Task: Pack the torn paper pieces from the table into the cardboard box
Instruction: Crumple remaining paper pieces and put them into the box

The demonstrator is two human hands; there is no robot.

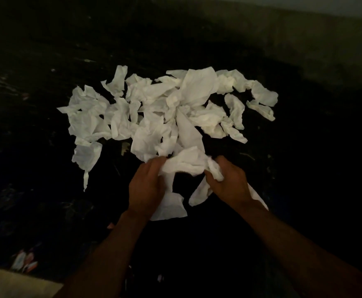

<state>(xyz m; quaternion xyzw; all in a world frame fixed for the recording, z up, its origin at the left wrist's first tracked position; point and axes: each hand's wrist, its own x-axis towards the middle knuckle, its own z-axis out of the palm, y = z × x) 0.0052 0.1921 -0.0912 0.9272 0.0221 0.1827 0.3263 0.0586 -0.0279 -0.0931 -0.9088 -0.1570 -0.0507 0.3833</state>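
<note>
Several torn white paper pieces (158, 106) lie spread in a loose heap across the middle of a dark table (36, 130). At the heap's near edge my left hand (146, 186) and my right hand (229, 183) both grip a crumpled bunch of paper (188, 163) stretched between them. More pieces hang below each hand. No cardboard box can be made out in the dim view.
The scene is very dark. A pale surface (10, 282) shows at the bottom left corner, with small coloured scraps (24, 262) beside it. A grey wall (304, 50) runs along the far side of the table.
</note>
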